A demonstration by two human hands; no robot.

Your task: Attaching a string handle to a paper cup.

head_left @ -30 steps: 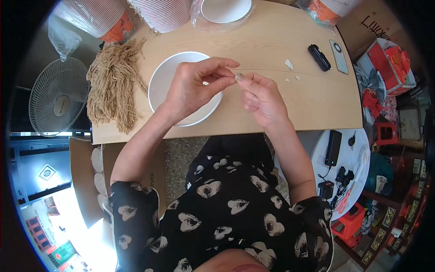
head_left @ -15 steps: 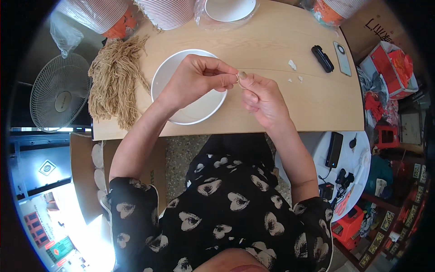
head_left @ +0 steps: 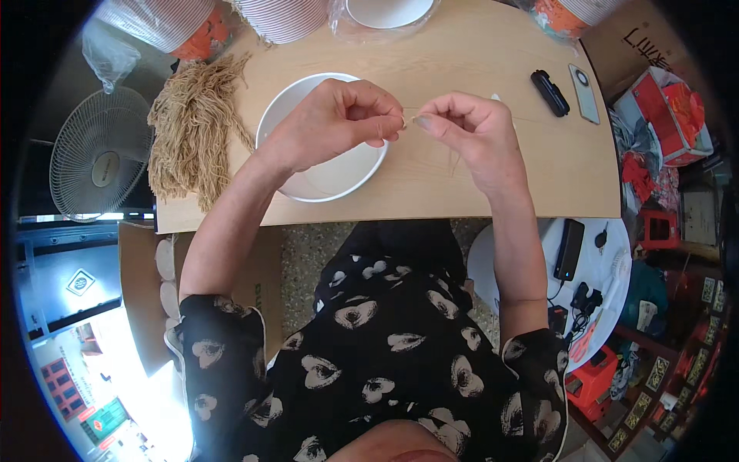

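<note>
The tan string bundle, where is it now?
In the head view, the bundle lies on the table, at its left end, beside the white bowl.

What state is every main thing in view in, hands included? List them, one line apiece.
Left hand: closed in a fingertip pinch
Right hand: closed in a fingertip pinch
Thin pale strand: held between both hands
White bowl: upright, uncovered
Tan yarn bundle: loose, heaped
Phone: lying back up
Long black device: small blue light lit
Fan: guard fitted; cannot tell if running
</note>
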